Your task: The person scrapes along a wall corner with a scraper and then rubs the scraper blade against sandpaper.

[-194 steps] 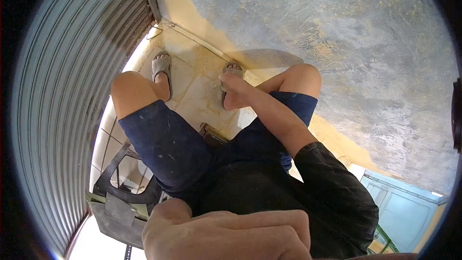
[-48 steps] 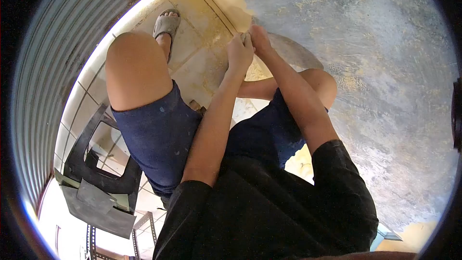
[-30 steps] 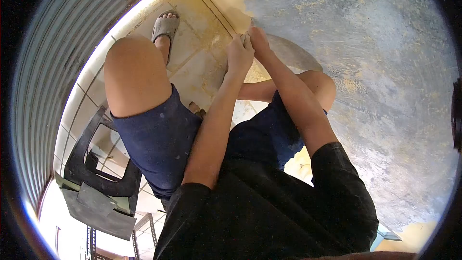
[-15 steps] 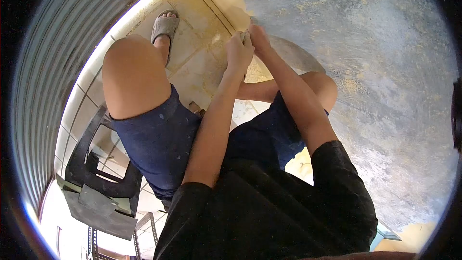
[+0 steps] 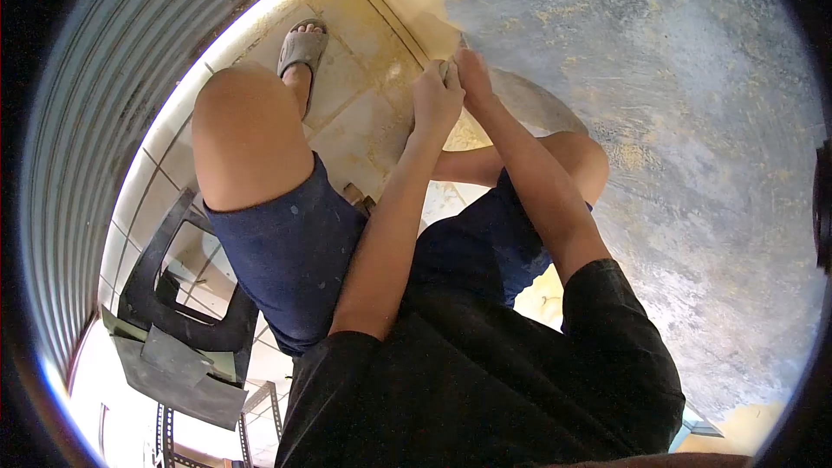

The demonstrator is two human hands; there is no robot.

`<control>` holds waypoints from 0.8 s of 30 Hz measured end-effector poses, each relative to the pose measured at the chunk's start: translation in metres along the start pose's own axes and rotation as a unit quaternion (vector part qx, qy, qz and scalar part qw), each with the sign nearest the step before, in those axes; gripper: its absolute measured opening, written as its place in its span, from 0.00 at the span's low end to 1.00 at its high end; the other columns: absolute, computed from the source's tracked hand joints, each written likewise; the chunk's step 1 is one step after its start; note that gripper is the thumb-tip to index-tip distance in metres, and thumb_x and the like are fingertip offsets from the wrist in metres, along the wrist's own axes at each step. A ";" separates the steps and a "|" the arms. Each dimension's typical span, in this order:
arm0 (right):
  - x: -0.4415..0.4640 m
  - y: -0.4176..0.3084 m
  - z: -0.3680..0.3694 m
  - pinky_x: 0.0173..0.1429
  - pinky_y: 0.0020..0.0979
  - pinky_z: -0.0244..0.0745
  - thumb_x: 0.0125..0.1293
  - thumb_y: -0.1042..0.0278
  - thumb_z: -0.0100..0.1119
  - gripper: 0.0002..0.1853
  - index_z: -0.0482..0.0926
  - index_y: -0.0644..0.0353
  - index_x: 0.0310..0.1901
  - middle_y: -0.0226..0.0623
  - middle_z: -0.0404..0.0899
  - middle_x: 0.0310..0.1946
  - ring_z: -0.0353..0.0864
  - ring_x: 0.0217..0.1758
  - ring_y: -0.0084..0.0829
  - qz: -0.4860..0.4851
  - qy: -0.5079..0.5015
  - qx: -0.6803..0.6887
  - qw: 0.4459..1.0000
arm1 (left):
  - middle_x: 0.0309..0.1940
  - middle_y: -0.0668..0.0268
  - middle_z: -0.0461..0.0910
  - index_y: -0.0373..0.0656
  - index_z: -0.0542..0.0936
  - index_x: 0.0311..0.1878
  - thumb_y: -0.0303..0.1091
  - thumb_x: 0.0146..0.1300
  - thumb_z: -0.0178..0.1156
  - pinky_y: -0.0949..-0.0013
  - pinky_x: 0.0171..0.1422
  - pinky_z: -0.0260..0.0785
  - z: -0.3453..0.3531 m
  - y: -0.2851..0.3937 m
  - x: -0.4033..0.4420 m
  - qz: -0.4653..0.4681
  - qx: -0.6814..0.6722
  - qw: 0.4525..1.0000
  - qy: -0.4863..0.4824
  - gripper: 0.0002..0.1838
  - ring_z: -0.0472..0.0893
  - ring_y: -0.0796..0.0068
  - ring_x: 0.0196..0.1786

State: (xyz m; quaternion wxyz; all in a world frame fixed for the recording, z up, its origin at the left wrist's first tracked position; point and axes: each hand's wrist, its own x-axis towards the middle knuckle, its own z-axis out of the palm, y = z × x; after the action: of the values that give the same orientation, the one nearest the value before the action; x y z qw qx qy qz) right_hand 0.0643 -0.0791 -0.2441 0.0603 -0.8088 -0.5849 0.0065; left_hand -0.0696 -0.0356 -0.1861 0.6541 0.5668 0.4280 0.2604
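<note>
My left hand (image 5: 437, 97) and my right hand (image 5: 471, 78) are close together at the foot of a wall (image 5: 624, 61) with a mottled grey-blue coat and yellow patches. The left fingers are curled round a small greyish piece (image 5: 447, 71), too little of which shows to name it. My right hand is closed beside it, its fingers turned away from view. Whether it grips something there, I cannot make out. Yellowish dust covers the floor tiles (image 5: 360, 82) near both hands.
A ribbed metal shutter (image 5: 113, 87) curves along the left. Beside my bent leg stands a black plastic stool (image 5: 143, 295) with grey sheets (image 5: 186, 381) on it. Below that is a perforated metal frame (image 5: 165, 433). My sandalled foot (image 5: 302, 52) rests on the tiles.
My hands stay together at the wall's base, with the left shifted slightly and the right wrist a little turned. The whole view has moved slightly.
</note>
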 end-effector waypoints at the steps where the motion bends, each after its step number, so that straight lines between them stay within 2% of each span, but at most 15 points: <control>1: 0.006 -0.005 -0.006 0.32 0.39 0.78 0.56 0.69 0.58 0.08 0.80 0.64 0.24 0.49 0.79 0.23 0.83 0.28 0.45 0.078 -0.020 0.044 0.996 | 0.20 0.47 0.79 0.31 0.78 0.36 0.36 0.69 0.54 0.57 0.33 0.74 0.001 0.000 0.003 0.001 0.001 1.000 0.001 0.15 0.84 0.53 0.25; 2: 0.008 -0.012 -0.012 0.33 0.38 0.78 0.55 0.69 0.58 0.09 0.79 0.63 0.23 0.49 0.79 0.22 0.83 0.28 0.45 0.158 -0.042 0.088 0.983 | 0.20 0.48 0.79 0.31 0.78 0.36 0.36 0.69 0.54 0.58 0.32 0.74 0.001 -0.001 0.006 0.019 0.026 0.999 0.013 0.15 0.84 0.53 0.25; 3: 0.004 -0.009 -0.009 0.33 0.38 0.78 0.55 0.69 0.58 0.09 0.79 0.63 0.23 0.49 0.79 0.22 0.83 0.28 0.45 0.162 -0.042 0.089 0.982 | 0.20 0.48 0.79 0.31 0.78 0.36 0.36 0.69 0.54 0.58 0.32 0.74 0.003 -0.005 0.005 0.036 0.052 0.998 0.023 0.14 0.84 0.54 0.25; 4: 0.002 -0.005 -0.007 0.33 0.38 0.78 0.55 0.69 0.59 0.09 0.79 0.63 0.22 0.49 0.79 0.22 0.83 0.28 0.45 0.107 -0.055 0.084 0.989 | 0.20 0.48 0.79 0.31 0.78 0.36 0.36 0.69 0.54 0.58 0.32 0.74 0.004 -0.008 0.004 0.035 0.054 0.998 0.021 0.14 0.84 0.54 0.25; 6: 0.003 0.004 0.006 0.33 0.38 0.78 0.55 0.69 0.59 0.09 0.79 0.63 0.22 0.50 0.79 0.22 0.83 0.29 0.45 0.048 -0.065 0.080 0.994 | 0.21 0.55 0.82 0.31 0.80 0.45 0.39 0.68 0.54 0.62 0.37 0.75 0.005 -0.015 0.006 -0.040 0.010 0.999 -0.029 0.18 0.84 0.67 0.24; 8: -0.006 0.022 0.033 0.33 0.39 0.78 0.55 0.68 0.60 0.09 0.79 0.64 0.22 0.51 0.79 0.23 0.83 0.29 0.46 0.150 -0.029 0.207 0.966 | 0.20 0.52 0.81 0.31 0.79 0.41 0.37 0.68 0.54 0.60 0.34 0.75 -0.001 0.003 -0.001 -0.040 -0.007 0.999 -0.027 0.15 0.84 0.62 0.24; 9: -0.007 0.032 0.042 0.33 0.39 0.78 0.55 0.68 0.60 0.09 0.79 0.64 0.22 0.51 0.79 0.23 0.83 0.29 0.46 0.150 -0.028 0.207 0.966 | 0.20 0.48 0.80 0.31 0.78 0.37 0.36 0.69 0.55 0.59 0.32 0.74 -0.003 0.009 -0.002 -0.040 -0.024 0.999 -0.026 0.14 0.84 0.57 0.25; 12: -0.007 0.034 0.047 0.32 0.41 0.70 0.63 0.63 0.52 0.13 0.77 0.67 0.29 0.52 0.80 0.26 0.80 0.29 0.48 0.119 -0.022 0.247 0.961 | 0.20 0.49 0.80 0.31 0.78 0.37 0.36 0.69 0.55 0.59 0.31 0.74 0.002 -0.006 0.005 -0.023 -0.036 0.999 -0.021 0.14 0.84 0.58 0.24; 14: 0.007 0.008 0.009 0.34 0.41 0.77 0.55 0.69 0.60 0.08 0.79 0.66 0.24 0.52 0.79 0.24 0.82 0.31 0.50 0.134 -0.139 0.054 0.980 | 0.20 0.53 0.81 0.31 0.79 0.40 0.38 0.69 0.54 0.61 0.33 0.74 0.003 -0.011 0.003 -0.016 -0.023 0.999 -0.019 0.15 0.84 0.63 0.24; 15: 0.003 0.005 0.007 0.34 0.41 0.77 0.55 0.69 0.60 0.08 0.79 0.66 0.24 0.52 0.79 0.24 0.82 0.31 0.50 0.134 -0.141 0.055 0.979 | 0.21 0.56 0.81 0.32 0.79 0.44 0.40 0.69 0.53 0.64 0.35 0.74 0.002 -0.009 0.001 -0.010 -0.014 1.000 -0.017 0.17 0.84 0.67 0.24; 18: 0.000 0.013 0.005 0.38 0.43 0.77 0.56 0.69 0.59 0.09 0.80 0.67 0.26 0.55 0.81 0.29 0.83 0.35 0.50 0.140 -0.079 0.091 0.983 | 0.22 0.54 0.81 0.31 0.79 0.43 0.40 0.69 0.53 0.62 0.37 0.74 0.001 0.003 -0.002 -0.011 0.029 0.999 -0.032 0.17 0.83 0.65 0.25; 19: 0.000 0.027 0.023 0.39 0.44 0.77 0.58 0.67 0.58 0.10 0.80 0.68 0.30 0.54 0.81 0.32 0.83 0.36 0.51 0.203 -0.074 0.182 0.959 | 0.22 0.54 0.81 0.31 0.79 0.43 0.40 0.69 0.53 0.62 0.37 0.74 0.006 -0.004 0.003 -0.010 0.029 0.999 -0.030 0.17 0.83 0.65 0.25; 21: -0.008 0.043 0.052 0.40 0.44 0.76 0.60 0.66 0.57 0.12 0.80 0.69 0.34 0.54 0.82 0.34 0.83 0.38 0.51 0.259 -0.075 0.283 0.920 | 0.24 0.51 0.81 0.31 0.79 0.43 0.41 0.69 0.53 0.58 0.38 0.74 0.014 -0.032 0.011 0.007 0.036 0.999 -0.032 0.18 0.84 0.59 0.27; 23: -0.010 0.052 0.075 0.40 0.45 0.75 0.64 0.63 0.53 0.15 0.78 0.69 0.41 0.53 0.81 0.35 0.82 0.39 0.50 0.252 -0.052 0.192 0.947 | 0.29 0.39 0.79 0.31 0.77 0.32 0.39 0.68 0.54 0.47 0.41 0.72 0.015 -0.035 0.010 0.027 0.080 0.996 -0.015 0.17 0.79 0.35 0.38; 24: -0.001 0.041 0.053 0.39 0.45 0.75 0.65 0.62 0.53 0.16 0.78 0.69 0.43 0.52 0.81 0.35 0.82 0.39 0.49 0.208 -0.125 0.144 0.959 | 0.29 0.39 0.79 0.31 0.77 0.32 0.39 0.68 0.54 0.46 0.41 0.72 0.016 -0.036 0.010 0.034 0.071 0.997 -0.007 0.17 0.79 0.35 0.38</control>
State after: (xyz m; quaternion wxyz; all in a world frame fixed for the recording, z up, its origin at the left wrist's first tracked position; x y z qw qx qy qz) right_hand 0.0983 -0.0882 -0.3011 0.1000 -0.8882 -0.3992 0.2043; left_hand -0.0560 -0.0436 -0.2238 0.6058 0.6277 0.4217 0.2473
